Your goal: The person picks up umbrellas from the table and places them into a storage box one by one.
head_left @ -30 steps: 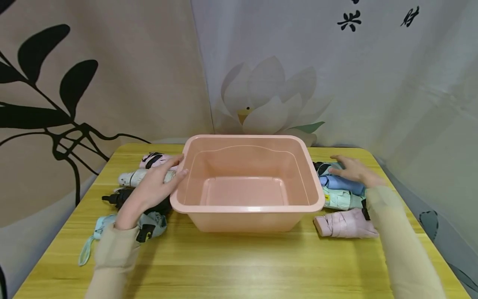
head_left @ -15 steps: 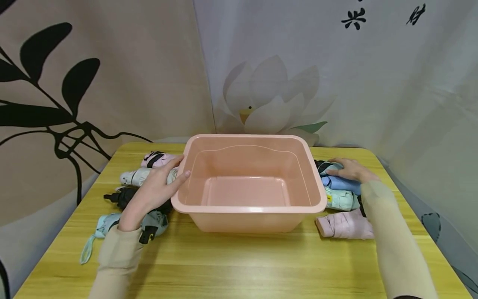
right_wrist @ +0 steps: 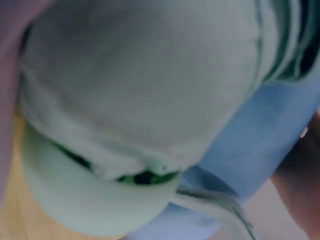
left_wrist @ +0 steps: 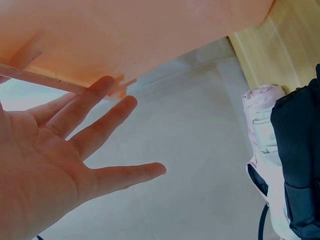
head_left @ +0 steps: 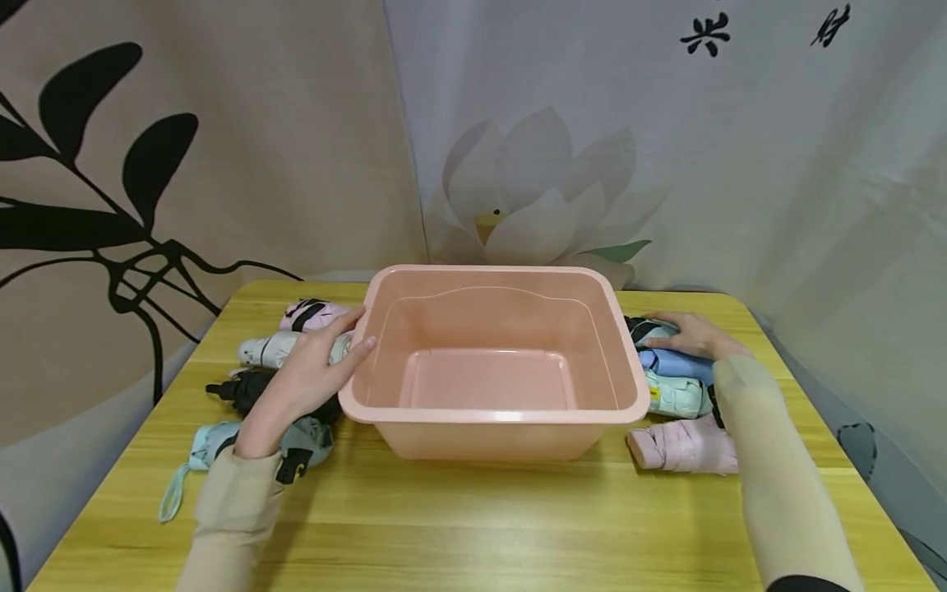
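Observation:
A pink plastic basin (head_left: 488,440) stands mid-table with nothing inside. My left hand (head_left: 314,374) rests at its left rim, thumb over the edge; the left wrist view shows its fingers (left_wrist: 102,127) straight and spread beneath the rim. At the right, my right hand (head_left: 691,335) lies over a folded grey-blue umbrella (head_left: 654,330), thumb and fingers stretched across it. A blue folded umbrella (head_left: 669,364), a mint-green one (head_left: 676,396) and a pink one (head_left: 684,446) lie nearer. The mint-green umbrella (right_wrist: 135,80) fills much of the right wrist view, hiding most of that hand.
Left of the basin lie more folded umbrellas: a pale pink one (head_left: 314,315), a white one (head_left: 266,352), a black one (head_left: 247,390) and a grey-blue one (head_left: 311,440) with a wrist loop (head_left: 172,493). Behind the wooden table (head_left: 473,526) hangs a printed curtain (head_left: 333,148).
My right hand has moved slightly left and settled lower over the grey-blue umbrella. The left hand stays at the basin's rim. The head view has shifted slightly.

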Demonstrator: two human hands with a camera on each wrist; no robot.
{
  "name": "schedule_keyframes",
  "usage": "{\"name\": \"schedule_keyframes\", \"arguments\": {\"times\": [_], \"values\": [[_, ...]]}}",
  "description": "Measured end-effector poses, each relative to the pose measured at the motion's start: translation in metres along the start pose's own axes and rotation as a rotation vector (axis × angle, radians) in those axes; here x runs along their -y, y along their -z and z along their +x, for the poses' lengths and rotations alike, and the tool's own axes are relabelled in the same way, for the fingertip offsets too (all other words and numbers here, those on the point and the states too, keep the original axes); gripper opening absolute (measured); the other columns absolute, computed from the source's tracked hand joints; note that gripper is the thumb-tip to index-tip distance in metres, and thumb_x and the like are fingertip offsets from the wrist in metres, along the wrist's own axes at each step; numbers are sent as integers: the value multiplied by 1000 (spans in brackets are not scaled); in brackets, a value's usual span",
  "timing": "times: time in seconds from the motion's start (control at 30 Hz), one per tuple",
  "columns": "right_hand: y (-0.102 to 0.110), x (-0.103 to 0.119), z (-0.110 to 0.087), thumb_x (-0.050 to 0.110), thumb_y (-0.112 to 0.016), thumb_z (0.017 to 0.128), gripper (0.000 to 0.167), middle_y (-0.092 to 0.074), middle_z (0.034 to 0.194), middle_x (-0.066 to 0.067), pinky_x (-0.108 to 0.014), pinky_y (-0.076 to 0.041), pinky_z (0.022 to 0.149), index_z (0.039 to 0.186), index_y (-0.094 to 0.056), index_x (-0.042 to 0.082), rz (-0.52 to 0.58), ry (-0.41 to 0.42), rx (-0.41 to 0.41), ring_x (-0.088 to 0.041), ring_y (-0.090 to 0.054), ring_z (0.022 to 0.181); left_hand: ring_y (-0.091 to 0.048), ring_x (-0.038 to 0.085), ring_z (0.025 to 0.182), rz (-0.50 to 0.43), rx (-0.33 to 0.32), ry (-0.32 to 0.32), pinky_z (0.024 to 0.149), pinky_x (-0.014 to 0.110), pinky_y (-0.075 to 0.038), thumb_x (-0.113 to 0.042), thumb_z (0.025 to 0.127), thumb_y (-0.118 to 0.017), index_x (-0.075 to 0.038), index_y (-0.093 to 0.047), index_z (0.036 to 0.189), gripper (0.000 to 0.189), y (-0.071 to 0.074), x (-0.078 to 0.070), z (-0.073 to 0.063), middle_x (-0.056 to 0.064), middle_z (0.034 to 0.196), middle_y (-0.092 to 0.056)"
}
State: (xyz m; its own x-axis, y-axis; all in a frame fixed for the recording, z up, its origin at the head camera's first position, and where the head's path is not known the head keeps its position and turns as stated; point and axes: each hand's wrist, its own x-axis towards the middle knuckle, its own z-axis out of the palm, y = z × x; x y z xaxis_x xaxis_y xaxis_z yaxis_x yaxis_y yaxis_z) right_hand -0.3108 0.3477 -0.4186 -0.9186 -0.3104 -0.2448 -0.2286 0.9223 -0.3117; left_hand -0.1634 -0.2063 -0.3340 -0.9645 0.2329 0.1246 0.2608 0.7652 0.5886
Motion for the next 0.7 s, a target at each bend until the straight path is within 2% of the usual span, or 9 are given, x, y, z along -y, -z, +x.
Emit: {"name": "schedule_keyframes", "arguments": {"times": [0.23,0.43,0.7], "values": [[-1,-2,4,47,-64,86,76,-37,146,-28,-69,-26,106,144,-39,5,25,51,-15,-52,-31,134,-40,40,134,-5,-1,5,107,62,-33,-44,99,-43,-8,-29,149,64,0,0,0,21,145,-44],[-3,0,4,41,-64,88,67,-42,143,-28,-69,-27,105,141,-44,5,29,76,-59,-52,-34,132,-41,40,133,-5,-9,2,107,62,-33,-43,99,-43,-7,-30,149,63,-1,0,0,21,143,-45],[-3,2,4,35,-67,86,60,-49,138,-26,-68,-34,100,136,-50,6,-48,136,-136,-48,-44,123,-41,40,133,-10,-9,1,107,62,-32,-45,99,-43,-7,-30,149,64,-2,2,0,22,142,-47]]}}
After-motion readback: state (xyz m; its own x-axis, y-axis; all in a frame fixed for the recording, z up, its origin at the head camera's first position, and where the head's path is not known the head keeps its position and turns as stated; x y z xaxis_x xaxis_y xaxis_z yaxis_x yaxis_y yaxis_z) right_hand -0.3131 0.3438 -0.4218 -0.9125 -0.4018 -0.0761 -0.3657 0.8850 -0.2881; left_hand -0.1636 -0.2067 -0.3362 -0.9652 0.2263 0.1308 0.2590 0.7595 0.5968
